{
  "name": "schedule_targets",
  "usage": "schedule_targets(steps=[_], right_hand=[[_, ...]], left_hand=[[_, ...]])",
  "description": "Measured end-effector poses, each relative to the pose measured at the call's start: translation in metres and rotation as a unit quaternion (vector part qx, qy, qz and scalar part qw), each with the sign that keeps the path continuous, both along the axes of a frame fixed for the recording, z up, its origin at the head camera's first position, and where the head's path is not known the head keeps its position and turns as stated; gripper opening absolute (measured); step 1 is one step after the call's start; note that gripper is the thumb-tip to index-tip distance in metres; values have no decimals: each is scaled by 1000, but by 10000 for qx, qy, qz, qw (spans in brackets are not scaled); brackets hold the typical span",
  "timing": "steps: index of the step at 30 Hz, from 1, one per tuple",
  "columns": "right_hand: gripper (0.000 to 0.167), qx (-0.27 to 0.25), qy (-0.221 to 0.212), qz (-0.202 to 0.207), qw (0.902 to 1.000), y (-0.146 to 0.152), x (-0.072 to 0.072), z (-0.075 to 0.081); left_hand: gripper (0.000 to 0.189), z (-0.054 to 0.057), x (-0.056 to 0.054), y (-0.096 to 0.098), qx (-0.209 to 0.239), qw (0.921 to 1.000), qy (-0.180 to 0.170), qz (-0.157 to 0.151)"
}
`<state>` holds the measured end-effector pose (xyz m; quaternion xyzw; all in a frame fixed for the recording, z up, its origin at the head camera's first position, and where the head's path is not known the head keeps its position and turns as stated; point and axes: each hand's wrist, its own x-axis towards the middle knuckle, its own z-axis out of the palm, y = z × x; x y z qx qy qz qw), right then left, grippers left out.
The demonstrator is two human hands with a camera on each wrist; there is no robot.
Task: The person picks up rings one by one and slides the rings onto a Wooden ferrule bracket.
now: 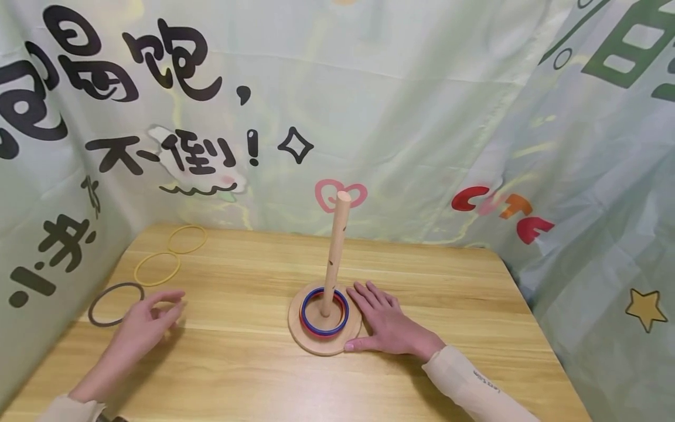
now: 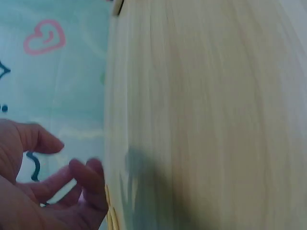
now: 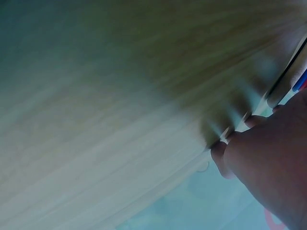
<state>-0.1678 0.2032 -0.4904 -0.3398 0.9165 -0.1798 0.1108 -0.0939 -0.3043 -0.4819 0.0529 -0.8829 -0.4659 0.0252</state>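
Apparently fetching: left hand (image 1: 146,321), fingers loosely bent, empty, by the dark ring (image 1: 91,310) on the desk (image 1: 237,287); right hand (image 1: 388,326), fingers extended, against the base (image 1: 320,348), whose peg (image 1: 336,252) two rings (image 1: 325,334) encircle. Next, presumably: pinching that dark ring.

Both sleeves (image 1: 466,388) are pale cream, the right one bearing small dark lettering (image 1: 486,381).

The left hand (image 2: 50,208) holds nothing, its fingers curved beside yellow rings (image 2: 114,219) on the wooden table (image 2: 206,105); the cloth (image 2: 72,96) bears a pink heart (image 2: 46,37).
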Motion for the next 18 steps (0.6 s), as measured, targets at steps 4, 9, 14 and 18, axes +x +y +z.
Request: schedule_targets(steps=[4,9,14,18], right_hand=[[115,5,32,15,10000,-1,0,0],[115,16,41,14,10000,0,0,-2],[116,48,104,18,9999,0,-1,-3],[116,49,100,19,9999,0,-1,-3]], left_hand=[[51,1,2,-20,-439,9982,-87,389],[57,-4,2,-39,-729,9966,-13,377],[59,-14,0,-53,-1033,9942,138,276],[53,-16,-2,-60,-1290,9901,328,434]])
